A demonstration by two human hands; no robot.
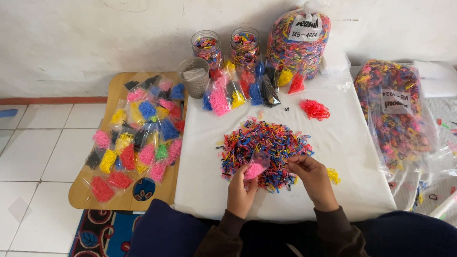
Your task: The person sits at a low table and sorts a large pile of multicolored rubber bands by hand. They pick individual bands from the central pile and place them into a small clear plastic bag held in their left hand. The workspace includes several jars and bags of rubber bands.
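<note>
A small clear bag (255,167) partly filled with pink hair bands is held upright in the left hand (240,192), fingers closed around its lower half, just above the near edge of a mixed pile of tiny bands (264,145) in red, blue, yellow, black and pink. The right hand (314,178) rests at the pile's right edge, fingertips pinched together, apparently on a band too small to make out.

To do this well, it seems best to keep the bag's mouth open and close to the pile, and to pick out one colour at a time.

The pile lies mid-way on a white cloth-covered surface (347,143). A small red heap (314,109) sits beyond it, a few yellow bands (333,175) just beside the right wrist. Further back stand filled packets (238,93), two glass jars (226,47), a grey mesh cup (193,76) and a large sack of bands (297,43); another sack (395,112) lies to the right. On the left, a wooden board (119,200) carries many sorted packets (138,138).
</note>
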